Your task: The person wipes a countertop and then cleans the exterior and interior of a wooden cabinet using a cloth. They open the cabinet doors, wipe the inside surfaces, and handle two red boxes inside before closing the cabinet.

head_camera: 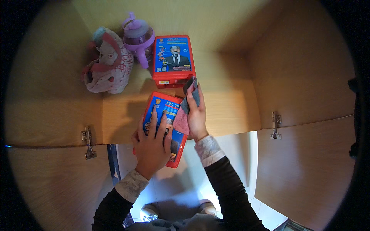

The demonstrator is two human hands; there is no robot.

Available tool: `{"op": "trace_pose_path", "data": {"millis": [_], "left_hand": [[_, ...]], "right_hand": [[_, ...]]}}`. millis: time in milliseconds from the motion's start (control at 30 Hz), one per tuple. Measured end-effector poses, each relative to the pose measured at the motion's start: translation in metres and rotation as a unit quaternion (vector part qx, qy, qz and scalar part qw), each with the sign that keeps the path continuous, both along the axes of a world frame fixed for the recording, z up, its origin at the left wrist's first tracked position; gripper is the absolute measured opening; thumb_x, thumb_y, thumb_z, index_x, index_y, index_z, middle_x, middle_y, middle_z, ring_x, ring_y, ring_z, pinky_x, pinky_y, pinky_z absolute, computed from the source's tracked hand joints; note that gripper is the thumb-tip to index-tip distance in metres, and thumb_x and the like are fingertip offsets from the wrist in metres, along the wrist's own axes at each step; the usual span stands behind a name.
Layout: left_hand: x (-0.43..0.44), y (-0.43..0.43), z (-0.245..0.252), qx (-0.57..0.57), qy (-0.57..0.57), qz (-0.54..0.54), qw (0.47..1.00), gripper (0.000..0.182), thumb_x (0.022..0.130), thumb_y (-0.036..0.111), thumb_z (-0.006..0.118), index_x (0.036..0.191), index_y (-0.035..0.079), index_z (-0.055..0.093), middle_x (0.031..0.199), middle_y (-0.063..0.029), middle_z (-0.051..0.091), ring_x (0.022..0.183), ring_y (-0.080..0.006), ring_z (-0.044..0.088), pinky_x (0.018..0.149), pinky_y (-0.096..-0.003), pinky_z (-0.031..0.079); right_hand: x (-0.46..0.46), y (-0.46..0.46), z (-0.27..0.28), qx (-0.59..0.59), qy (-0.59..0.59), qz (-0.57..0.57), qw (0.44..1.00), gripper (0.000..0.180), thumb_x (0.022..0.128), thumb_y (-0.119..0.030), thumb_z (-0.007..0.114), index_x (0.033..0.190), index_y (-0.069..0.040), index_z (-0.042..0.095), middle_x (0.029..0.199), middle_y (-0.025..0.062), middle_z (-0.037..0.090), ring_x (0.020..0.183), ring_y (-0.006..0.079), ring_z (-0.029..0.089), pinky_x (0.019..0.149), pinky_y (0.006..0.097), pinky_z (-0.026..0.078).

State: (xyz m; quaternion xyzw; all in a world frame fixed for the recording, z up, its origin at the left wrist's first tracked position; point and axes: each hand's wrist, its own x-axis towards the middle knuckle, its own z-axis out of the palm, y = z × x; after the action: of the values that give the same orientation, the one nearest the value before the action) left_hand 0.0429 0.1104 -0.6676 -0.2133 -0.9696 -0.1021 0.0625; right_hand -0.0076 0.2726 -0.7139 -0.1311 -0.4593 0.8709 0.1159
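My left hand (153, 141) lies spread over the lid of a red plastic respirator box (175, 144), fingers apart, thumb on the lid too. Its blue label bears writing and a pictured masked figure, partly covered by my fingers. The box is angled at the front of a wooden cabinet shelf and reaches past the front edge in view. In my right hand (197, 115) is a folded pink and grey cloth (182, 118), pressed along the box's right side. A second red respirator box (173, 56) of the same kind sits behind, label up.
Left of the rear box stand a purple drinking bottle (138, 40) with a handle and a printed fabric bag (111, 66). Cabinet doors hang open on both sides, with a left metal hinge (88, 143) and a right one (275, 125). Tiled floor and my shoes show below.
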Motion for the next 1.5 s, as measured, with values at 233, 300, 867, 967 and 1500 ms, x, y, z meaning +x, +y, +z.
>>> {"op": "trace_pose_path", "data": {"millis": [233, 300, 867, 967, 1500], "left_hand": [[-0.007, 0.000, -0.001, 0.076, 0.030, -0.030, 0.996, 0.052, 0.091, 0.032, 0.054, 0.139, 0.014, 0.046, 0.147, -0.0112, 0.039, 0.130, -0.0377, 0.037, 0.097, -0.0536, 0.031], [-0.015, -0.010, -0.001, 0.154, 0.037, -0.055, 0.986, 0.054, 0.089, 0.030, 0.057, 0.138, 0.011, 0.046, 0.145, -0.0120, 0.040, 0.130, -0.0385, 0.037, 0.100, -0.0540, 0.029], [0.045, -0.036, -0.056, 0.396, -0.020, 0.043, 0.917, 0.139, 0.053, 0.046, 0.090, 0.148, 0.001, -0.001, 0.148, -0.0333, 0.000, 0.137, -0.0517, 0.007, 0.110, -0.0591, 0.014], [0.042, -0.040, -0.062, 0.435, -0.042, 0.058, 0.897, 0.132, 0.055, 0.041, 0.088, 0.148, 0.000, 0.003, 0.149, -0.0322, 0.005, 0.138, -0.0489, 0.010, 0.109, -0.0604, 0.011], [0.033, -0.016, -0.067, 0.396, 0.045, 0.059, 0.915, 0.121, 0.056, 0.038, 0.087, 0.146, 0.007, 0.013, 0.145, -0.0358, 0.007, 0.131, -0.0546, 0.019, 0.103, -0.0670, 0.019]], "right_hand": [[0.139, -0.071, -0.026, 0.270, -0.079, -0.026, 0.959, 0.046, 0.101, -0.032, 0.045, 0.131, 0.003, 0.040, 0.126, 0.0161, 0.049, 0.115, 0.0230, 0.048, 0.099, 0.0358, 0.037], [0.160, -0.054, -0.012, 0.185, -0.158, 0.041, 0.969, 0.042, 0.101, -0.039, 0.041, 0.118, -0.001, 0.048, 0.104, 0.0106, 0.057, 0.093, 0.0182, 0.056, 0.083, 0.0319, 0.045], [0.058, -0.045, 0.026, 0.812, 0.117, 0.086, 0.565, 0.048, 0.085, -0.039, 0.062, 0.127, -0.015, 0.060, 0.151, 0.0095, 0.034, 0.139, 0.0378, 0.026, 0.112, 0.0574, 0.009], [0.096, -0.062, 0.033, 0.774, 0.155, 0.197, 0.581, 0.049, 0.082, -0.036, 0.065, 0.126, -0.016, 0.060, 0.150, 0.0078, 0.036, 0.139, 0.0377, 0.027, 0.112, 0.0578, 0.011], [0.074, -0.045, 0.025, 0.769, 0.069, 0.088, 0.629, 0.049, 0.086, -0.027, 0.060, 0.131, -0.007, 0.055, 0.150, 0.0186, 0.031, 0.140, 0.0474, 0.017, 0.111, 0.0625, 0.012]]}}
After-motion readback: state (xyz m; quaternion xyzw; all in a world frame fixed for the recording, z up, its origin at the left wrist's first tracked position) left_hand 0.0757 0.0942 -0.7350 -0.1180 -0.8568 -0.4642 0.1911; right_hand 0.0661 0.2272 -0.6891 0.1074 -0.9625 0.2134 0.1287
